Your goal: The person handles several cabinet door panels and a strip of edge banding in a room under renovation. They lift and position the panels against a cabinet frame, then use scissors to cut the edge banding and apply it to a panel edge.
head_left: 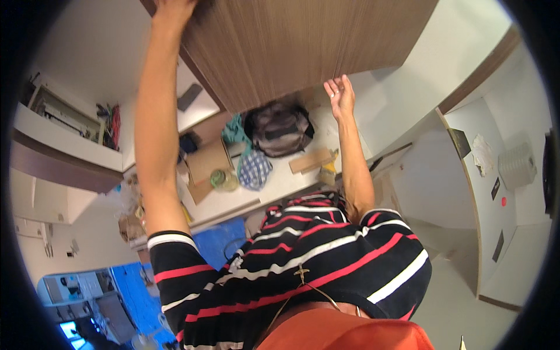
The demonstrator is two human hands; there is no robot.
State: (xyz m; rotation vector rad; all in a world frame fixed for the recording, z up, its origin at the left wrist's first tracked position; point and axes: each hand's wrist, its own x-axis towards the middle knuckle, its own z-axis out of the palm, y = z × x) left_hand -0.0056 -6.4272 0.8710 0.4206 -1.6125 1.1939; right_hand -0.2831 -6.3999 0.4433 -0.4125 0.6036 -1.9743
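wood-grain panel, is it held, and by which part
Cannot tell: right hand at lower edge of wood-grain panel, left hand at its left edge, partly out of frame.

You get a warm, fairly bright view, palest on the white panel [461, 52] at upper right, while the wood-grain panel [291, 46] reads darker. Fisheye distortion curves straight edges, and black vignetting swallows your corners. The screen [72, 332] glows blue-white; details near the rim look soft.

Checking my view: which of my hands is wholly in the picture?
Your right hand, at the lower edge of the brown panel; your left hand is cut off at the top.
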